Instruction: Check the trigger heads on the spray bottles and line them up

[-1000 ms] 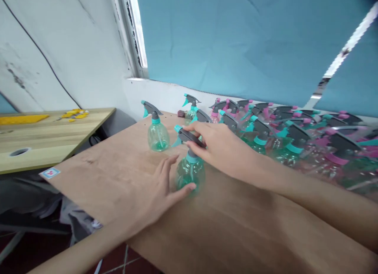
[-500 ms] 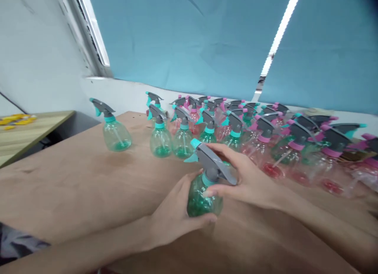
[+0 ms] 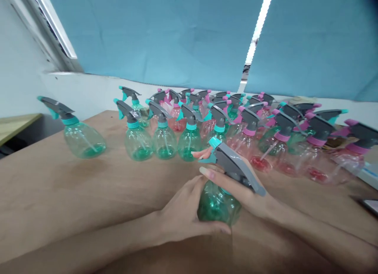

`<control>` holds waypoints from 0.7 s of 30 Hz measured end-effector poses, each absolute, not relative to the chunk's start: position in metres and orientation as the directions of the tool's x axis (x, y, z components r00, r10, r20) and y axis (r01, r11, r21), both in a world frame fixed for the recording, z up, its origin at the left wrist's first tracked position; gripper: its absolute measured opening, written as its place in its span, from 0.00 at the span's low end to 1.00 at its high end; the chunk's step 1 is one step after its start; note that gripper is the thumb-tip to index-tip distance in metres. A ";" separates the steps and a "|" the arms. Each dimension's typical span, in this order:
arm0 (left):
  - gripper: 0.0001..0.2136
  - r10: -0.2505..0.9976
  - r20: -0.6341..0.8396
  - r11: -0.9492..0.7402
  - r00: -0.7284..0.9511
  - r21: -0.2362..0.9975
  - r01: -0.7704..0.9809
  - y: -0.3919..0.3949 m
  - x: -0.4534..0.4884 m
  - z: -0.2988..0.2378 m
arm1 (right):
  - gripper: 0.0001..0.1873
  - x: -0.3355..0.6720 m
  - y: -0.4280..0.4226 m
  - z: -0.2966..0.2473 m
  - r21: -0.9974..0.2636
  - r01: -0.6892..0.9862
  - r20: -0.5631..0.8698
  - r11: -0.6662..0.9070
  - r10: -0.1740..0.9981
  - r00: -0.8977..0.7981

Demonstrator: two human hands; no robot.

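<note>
A green see-through spray bottle point(image 3: 217, 205) with a grey head and a teal nozzle stands between my hands, its nozzle pointing left and away. My left hand point(image 3: 181, 211) is wrapped round the bottle's body from the left, thumb across the near side. My right hand point(image 3: 248, 191) grips it at the neck below the grey head, thumb along the near side and fingertips showing beyond the teal trigger. The neck is mostly hidden by this hand. Nearest behind them are a green spray bottle point(image 3: 189, 142) and another with a clear green body point(image 3: 164, 140).
Several green and pink spray bottles, such as a pink one point(image 3: 317, 160), stand in rows along the back and right of the wooden table point(image 3: 73, 203). One green bottle point(image 3: 82, 138) stands apart at left. A blue curtain point(image 3: 153, 37) hangs behind.
The view has shifted to the right. My right hand has moved lower round the bottle's neck, off the top of the grey head; my left hand keeps hold of the body.
</note>
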State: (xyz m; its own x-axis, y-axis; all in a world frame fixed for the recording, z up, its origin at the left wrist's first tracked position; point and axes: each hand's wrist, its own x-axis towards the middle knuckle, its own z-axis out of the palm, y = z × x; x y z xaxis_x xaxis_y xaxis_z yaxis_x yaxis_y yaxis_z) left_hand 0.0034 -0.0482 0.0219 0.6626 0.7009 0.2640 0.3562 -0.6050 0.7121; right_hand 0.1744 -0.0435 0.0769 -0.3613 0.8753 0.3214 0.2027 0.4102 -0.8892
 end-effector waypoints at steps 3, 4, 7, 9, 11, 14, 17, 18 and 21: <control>0.43 0.684 0.251 -0.649 0.685 0.639 0.413 -0.039 -0.006 0.018 | 0.08 0.176 -0.035 0.075 -0.890 0.195 0.321 0.413 0.869 -0.377; 0.44 0.675 0.243 -0.669 0.697 0.600 0.438 -0.036 -0.010 0.016 | 0.07 0.177 -0.033 0.075 -0.889 0.196 0.321 0.413 0.869 -0.377; 0.43 0.679 0.184 -0.697 0.711 0.468 0.544 -0.028 -0.019 0.012 | 0.05 0.180 -0.026 0.074 -0.883 0.208 0.332 0.420 0.874 -0.355; 0.41 0.693 0.126 -0.690 0.710 0.402 0.602 -0.024 -0.022 0.010 | 0.04 0.182 -0.023 0.074 -0.876 0.214 0.346 0.432 0.872 -0.346; 0.40 0.697 0.075 -0.687 0.713 0.354 0.634 -0.023 -0.022 0.009 | 0.04 0.183 -0.022 0.073 -0.871 0.213 0.358 0.442 0.869 -0.340; 0.38 0.694 0.056 -0.696 0.718 0.306 0.650 -0.023 -0.021 0.008 | 0.04 0.185 -0.022 0.074 -0.861 0.212 0.376 0.462 0.860 -0.344; 0.37 0.693 0.060 -0.702 0.718 0.281 0.654 -0.023 -0.020 0.007 | 0.08 0.187 -0.024 0.075 -0.824 0.253 0.418 0.506 0.846 -0.330; 0.37 0.694 0.057 -0.702 0.718 0.274 0.657 -0.023 -0.021 0.006 | 0.10 0.188 -0.024 0.075 -0.807 0.271 0.439 0.524 0.840 -0.318; 0.37 0.696 0.044 -0.700 0.716 0.262 0.664 -0.024 -0.022 0.005 | 0.14 0.190 -0.025 0.075 -0.772 0.292 0.485 0.565 0.820 -0.305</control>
State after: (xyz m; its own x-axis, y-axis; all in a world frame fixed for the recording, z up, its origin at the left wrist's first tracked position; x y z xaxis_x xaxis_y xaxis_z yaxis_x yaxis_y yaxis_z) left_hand -0.0215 -0.0235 0.0051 0.7164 0.6963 0.0442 0.6642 -0.7000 0.2622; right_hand 0.1901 -0.0249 0.0746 -0.3055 0.8196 0.4847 0.2920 0.5651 -0.7716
